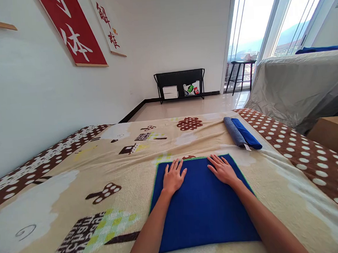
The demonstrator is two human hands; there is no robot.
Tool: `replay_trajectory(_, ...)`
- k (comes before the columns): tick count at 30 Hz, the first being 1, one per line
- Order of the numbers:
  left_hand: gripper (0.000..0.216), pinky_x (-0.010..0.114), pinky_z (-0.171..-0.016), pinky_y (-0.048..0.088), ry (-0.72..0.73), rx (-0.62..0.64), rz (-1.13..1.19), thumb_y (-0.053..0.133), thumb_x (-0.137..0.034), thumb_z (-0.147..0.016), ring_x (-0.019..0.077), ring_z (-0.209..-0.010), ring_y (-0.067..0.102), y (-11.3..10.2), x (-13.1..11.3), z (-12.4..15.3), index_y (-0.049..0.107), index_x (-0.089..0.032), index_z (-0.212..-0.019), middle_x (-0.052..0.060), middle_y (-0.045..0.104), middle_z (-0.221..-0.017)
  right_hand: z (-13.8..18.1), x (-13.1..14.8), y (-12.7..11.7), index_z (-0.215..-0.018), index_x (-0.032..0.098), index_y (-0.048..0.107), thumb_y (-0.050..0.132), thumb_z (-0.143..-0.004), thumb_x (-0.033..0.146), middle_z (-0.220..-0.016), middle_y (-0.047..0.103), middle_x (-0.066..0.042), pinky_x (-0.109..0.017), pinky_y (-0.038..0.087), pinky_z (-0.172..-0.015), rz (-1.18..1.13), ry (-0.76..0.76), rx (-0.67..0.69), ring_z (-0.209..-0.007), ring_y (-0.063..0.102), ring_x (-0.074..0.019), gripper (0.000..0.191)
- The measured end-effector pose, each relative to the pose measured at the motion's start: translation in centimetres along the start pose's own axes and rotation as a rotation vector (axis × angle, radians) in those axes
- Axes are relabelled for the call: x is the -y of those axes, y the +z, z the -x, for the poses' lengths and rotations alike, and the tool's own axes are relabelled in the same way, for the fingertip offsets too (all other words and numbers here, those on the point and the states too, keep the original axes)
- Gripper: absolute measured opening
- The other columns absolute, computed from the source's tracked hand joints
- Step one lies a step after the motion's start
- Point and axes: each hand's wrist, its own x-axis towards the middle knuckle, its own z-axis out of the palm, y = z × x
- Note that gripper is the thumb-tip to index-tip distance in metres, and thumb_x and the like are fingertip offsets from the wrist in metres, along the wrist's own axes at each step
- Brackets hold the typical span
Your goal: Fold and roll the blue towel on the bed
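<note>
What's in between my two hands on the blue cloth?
Only bare blue cloth. In the head view, the left hand and right hand lie flat on it, apart, with nothing between them.

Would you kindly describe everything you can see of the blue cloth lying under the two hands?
The blue cloth is a deep-blue rectangle with a thin green edging, soft and towel-like in look. It lies spread flat on the patterned blanket. The left hand and right hand rest palm down, fingers spread, near its far edge. Both forearms cross over it.
</note>
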Motion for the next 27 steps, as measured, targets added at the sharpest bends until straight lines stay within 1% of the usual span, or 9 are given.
replay_trajectory(3,0.056,0.055,-0.12,0.025,-0.117,-0.02,-0.017,0.031,-0.048,-0.102,0.0258,-0.149,0.031,-1.1,3.2,0.7,0.039,-0.023,-0.151,0.008,0.036,-0.16,1.3,-3.9,-1.3,-0.152,0.023,0.037,0.033,-0.103,0.05,-0.159,0.035,-0.008,-0.051,0.022,-0.121,0.026,0.09,0.003,-0.148,0.029,-0.0229,0.056)
replay_trajectory(5,0.057,0.062,-0.118,0.023,-0.178,-0.044,-0.033,0.03,-0.045,-0.102,0.0318,-0.148,0.032,-1.8,3.5,1.2,0.04,-0.017,-0.151,0.015,0.037,-0.158,1.9,-4.4,-1.9,-0.153,0.02,0.036,0.026,-0.103,0.05,-0.158,0.035,-0.01,-0.053,0.02,-0.121,0.045,0.146,-0.016,-0.149,0.027,-0.0245,0.059)
replay_trajectory(9,0.053,0.06,-0.121,0.014,-0.076,-0.061,-0.045,0.029,-0.035,-0.103,0.0296,-0.151,0.025,-2.4,-0.6,4.6,0.038,-0.017,-0.152,0.014,0.031,-0.161,4.3,-0.1,-2.0,-0.155,0.012,0.03,0.018,-0.104,0.045,-0.16,0.026,-0.016,-0.059,0.01,-0.122,0.059,0.135,-0.07,-0.151,0.019,-0.0287,0.062)
replay_trajectory(12,0.053,0.045,-0.122,0.025,0.144,0.012,-0.016,0.036,-0.041,-0.102,0.0191,-0.15,0.029,-2.5,-4.4,8.9,0.033,-0.03,-0.154,0.001,0.032,-0.161,7.8,4.4,-1.7,-0.156,0.029,0.029,0.026,-0.103,0.051,-0.162,0.026,-0.001,-0.042,0.017,-0.124,0.027,-0.062,-0.021,-0.151,0.023,-0.0184,0.057)
replay_trajectory(14,0.056,0.044,-0.121,0.029,0.214,0.045,-0.004,0.036,-0.045,-0.102,0.0179,-0.149,0.031,-2.7,-5.0,11.8,0.027,-0.032,-0.155,-0.002,0.033,-0.161,10.5,5.6,-1.7,-0.155,0.039,0.028,0.03,-0.102,0.055,-0.161,0.027,0.006,-0.037,0.023,-0.123,0.011,-0.147,0.013,-0.149,0.028,-0.0146,0.056)
replay_trajectory(16,0.057,0.048,-0.119,0.03,0.194,0.033,-0.019,0.034,-0.045,-0.103,0.0197,-0.148,0.032,-3.0,-3.7,14.6,0.02,-0.032,-0.157,0.0,0.031,-0.162,13.1,4.4,-1.9,-0.156,0.037,0.024,0.031,-0.102,0.056,-0.161,0.026,0.004,-0.043,0.024,-0.122,0.011,-0.131,0.014,-0.148,0.029,-0.0175,0.058)
replay_trajectory(22,0.066,0.059,-0.113,0.034,-0.013,-0.111,-0.155,0.041,-0.041,-0.1,0.0263,-0.144,0.04,-3.5,4.3,21.8,0.01,-0.037,-0.158,0.001,0.036,-0.159,19.8,-3.9,-2.6,-0.159,0.032,0.011,0.034,-0.1,0.055,-0.163,0.024,-0.001,-0.052,0.026,-0.12,0.13,0.016,-0.096,-0.149,0.028,-0.024,0.068)
replay_trajectory(24,0.066,0.067,-0.112,0.029,-0.041,-0.182,-0.185,0.04,-0.037,-0.099,0.0301,-0.142,0.042,-3.6,4.2,22.8,0.009,-0.039,-0.158,0.003,0.039,-0.157,20.8,-3.5,-3.0,-0.16,0.031,0.008,0.033,-0.1,0.048,-0.162,0.025,-0.004,-0.056,0.022,-0.12,0.165,0.037,-0.188,-0.149,0.028,-0.0273,0.067)
replay_trajectory(27,0.068,0.069,-0.113,0.028,-0.035,-0.223,-0.152,0.035,-0.029,-0.099,0.0305,-0.144,0.04,-3.5,-0.1,21.3,0.004,-0.036,-0.158,0.003,0.035,-0.159,19.9,1.4,-3.2,-0.16,0.028,0.003,0.032,-0.1,0.032,-0.162,0.024,-0.006,-0.057,0.017,-0.121,0.155,0.035,-0.283,-0.149,0.028,-0.0276,0.068)
